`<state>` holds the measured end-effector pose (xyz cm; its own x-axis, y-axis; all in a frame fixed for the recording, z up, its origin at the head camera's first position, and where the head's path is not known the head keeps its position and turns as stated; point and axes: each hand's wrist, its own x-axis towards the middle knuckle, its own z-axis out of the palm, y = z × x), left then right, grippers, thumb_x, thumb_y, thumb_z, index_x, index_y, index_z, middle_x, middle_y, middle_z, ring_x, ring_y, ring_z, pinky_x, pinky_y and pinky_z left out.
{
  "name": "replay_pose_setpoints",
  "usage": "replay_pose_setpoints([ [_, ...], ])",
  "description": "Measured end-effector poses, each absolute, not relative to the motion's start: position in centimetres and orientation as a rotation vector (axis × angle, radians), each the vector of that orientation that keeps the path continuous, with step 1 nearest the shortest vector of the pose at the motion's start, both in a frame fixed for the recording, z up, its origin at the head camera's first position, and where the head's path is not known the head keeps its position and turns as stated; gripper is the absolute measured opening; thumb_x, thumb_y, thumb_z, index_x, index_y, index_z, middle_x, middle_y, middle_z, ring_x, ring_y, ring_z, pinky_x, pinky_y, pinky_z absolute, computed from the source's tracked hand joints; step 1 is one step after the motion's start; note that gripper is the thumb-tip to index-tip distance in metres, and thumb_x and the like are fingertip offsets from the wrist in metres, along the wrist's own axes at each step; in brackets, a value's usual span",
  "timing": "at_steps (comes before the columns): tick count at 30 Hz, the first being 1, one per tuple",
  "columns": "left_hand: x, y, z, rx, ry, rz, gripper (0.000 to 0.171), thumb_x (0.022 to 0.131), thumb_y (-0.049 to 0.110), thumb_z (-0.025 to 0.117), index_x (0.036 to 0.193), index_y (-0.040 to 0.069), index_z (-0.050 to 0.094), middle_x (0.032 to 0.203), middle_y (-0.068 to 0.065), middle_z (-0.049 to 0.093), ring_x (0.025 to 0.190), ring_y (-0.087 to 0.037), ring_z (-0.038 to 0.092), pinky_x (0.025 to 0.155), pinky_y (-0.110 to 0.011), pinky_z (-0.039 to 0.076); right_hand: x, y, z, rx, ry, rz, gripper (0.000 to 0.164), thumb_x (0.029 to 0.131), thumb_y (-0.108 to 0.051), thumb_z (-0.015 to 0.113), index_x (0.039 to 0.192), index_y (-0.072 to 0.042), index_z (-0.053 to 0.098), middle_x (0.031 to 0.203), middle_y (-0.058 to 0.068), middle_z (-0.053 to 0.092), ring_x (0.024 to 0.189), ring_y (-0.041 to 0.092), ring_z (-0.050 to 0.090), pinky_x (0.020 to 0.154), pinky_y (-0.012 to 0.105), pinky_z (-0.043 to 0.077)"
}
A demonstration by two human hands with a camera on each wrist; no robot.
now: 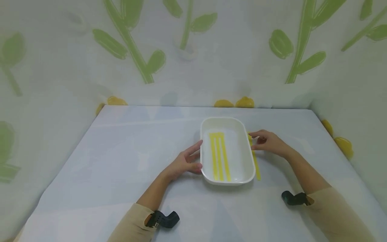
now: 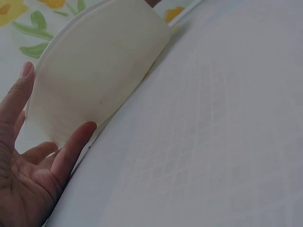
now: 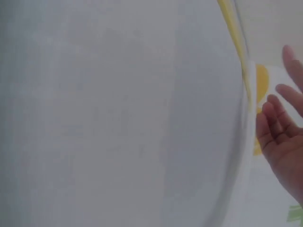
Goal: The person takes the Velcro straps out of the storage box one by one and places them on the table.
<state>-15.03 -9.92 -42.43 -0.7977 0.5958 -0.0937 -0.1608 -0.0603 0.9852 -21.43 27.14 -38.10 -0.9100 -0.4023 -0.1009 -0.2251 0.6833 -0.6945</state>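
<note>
In the head view a white rectangular basin [image 1: 240, 148] with rounded corners stands on the table. Inside it show three long yellow strips [image 1: 220, 158], joined across their far end. My left hand [image 1: 184, 161] is at the basin's left side, its spread fingers and thumb touching the outer wall, as the left wrist view also shows on the basin [image 2: 104, 61]. On the other side, my right hand [image 1: 269, 144] is beside the right wall, fingers loosely bent and nothing seen between them. Another yellow strip [image 1: 256, 166] lies along the basin's right side, partly hidden by that hand.
The white table [image 1: 121, 161] spreads around the basin, widest on the left. A white sheet with green leaves [image 1: 281, 43] and yellow flowers [image 1: 245, 102] rises behind the table and at both sides. Each wrist wears a black camera mount [image 1: 166, 219] below the sleeve.
</note>
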Motion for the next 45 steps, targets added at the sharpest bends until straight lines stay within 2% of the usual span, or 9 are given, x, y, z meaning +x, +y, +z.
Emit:
replay_pose_setpoints([
  [6,-15.1,-9.5,-42.3,0.484,1.715,1.9,0.088,0.082,0.01,0.073,0.151,0.027,0.022,0.158,0.005,0.016,0.142,-0.025,0.025,0.087,-0.04,0.053,-21.3,27.1,-36.5,-0.467,2.651,-1.121,0.056,0.084,-0.027,0.072,0.134,-0.008,0.053,0.123,0.018,0.056,0.095,0.021,0.056,0.077,0.026,0.049],
  [13,-15.3,-9.5,-42.3,0.504,1.706,1.889,0.091,0.079,0.02,0.077,0.151,0.027,0.022,0.159,0.005,0.014,0.143,-0.026,0.023,0.088,-0.039,0.052,-21.7,26.3,-34.5,-0.483,2.588,-1.287,0.058,0.085,-0.02,0.071,0.136,-0.003,0.049,0.125,0.021,0.054,0.093,0.009,0.057,0.077,0.018,0.049],
  [17,-15.3,-9.6,-42.2,0.493,1.693,1.896,0.094,0.078,0.019,0.079,0.152,0.026,0.021,0.159,0.005,0.015,0.143,-0.025,0.023,0.087,-0.04,0.053,-21.8,25.4,-33.2,-0.501,2.572,-1.28,0.059,0.085,-0.022,0.072,0.137,-0.007,0.049,0.123,0.02,0.053,0.096,0.012,0.056,0.078,0.017,0.049],
  [25,-15.2,-10.0,-42.1,0.482,1.705,1.907,0.09,0.08,0.008,0.074,0.152,0.025,0.022,0.158,0.003,0.016,0.143,-0.026,0.022,0.085,-0.041,0.054,-22.4,23.7,-31.0,-0.535,2.526,-1.266,0.06,0.086,-0.019,0.071,0.139,-0.009,0.047,0.118,0.014,0.051,0.098,0.017,0.052,0.078,0.019,0.049],
  [34,-15.3,-10.1,-42.0,0.486,1.72,1.902,0.09,0.081,0.009,0.074,0.152,0.024,0.021,0.159,0.004,0.015,0.143,-0.026,0.021,0.086,-0.04,0.053,-23.3,21.9,-29.4,-0.505,2.487,-1.3,0.057,0.084,-0.016,0.072,0.137,-0.013,0.051,0.113,0.009,0.052,0.101,0.018,0.052,0.082,0.02,0.047],
  [45,-15.2,-10.3,-41.9,0.495,1.747,1.888,0.088,0.082,0.006,0.072,0.151,0.026,0.022,0.158,0.008,0.016,0.144,-0.025,0.019,0.089,-0.039,0.052,-25.3,19.5,-28.9,-0.495,2.368,-1.351,0.061,0.084,-0.017,0.072,0.138,-0.007,0.047,0.116,0.014,0.05,0.104,0.021,0.051,0.089,0.026,0.045],
])
